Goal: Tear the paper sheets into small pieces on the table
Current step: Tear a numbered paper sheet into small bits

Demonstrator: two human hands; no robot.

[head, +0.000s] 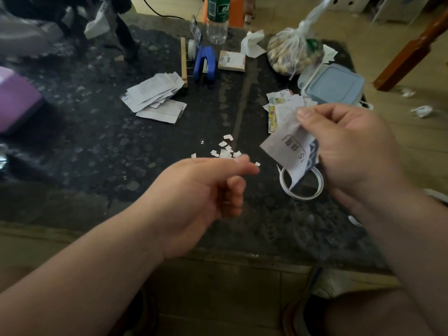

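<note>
The right hand [351,151] pinches a sheet [287,151] by its top edge, thumb against curled fingers, and holds it off the desk [97,154] at about 3 o'clock from the view's centre. The left hand [201,190] hovers near it on the 9 o'clock side, apart from the sheet, with fingers curled in and thumb laid along the forefinger. A white fleck sits right at the thumb tip; I cannot tell whether it is pinched or lies on the desk below.

The job looks early. Only a small scatter of scraps [225,150] lies mid-desk, just past the left thumb. The held sheet is mostly whole. A fanned stack [155,98] waits at 11 o'clock and colour pages [283,107] at 1 o'clock, behind the held sheet; neither looks torn small.

Open room is the middle of the desk and out toward 9 o'clock. A tape ring [303,185] lies directly under the sheet, so scraps dropped there would likely land in or on it. A box [334,83] at 2 o'clock, a bag [295,54] at 1 o'clock, and a bottle [218,20] and blue punch [204,64] at 12 o'clock crowd the far side. The near desk edge runs at 6 o'clock, under the forearms; scraps let go there could slip to the floor.
</note>
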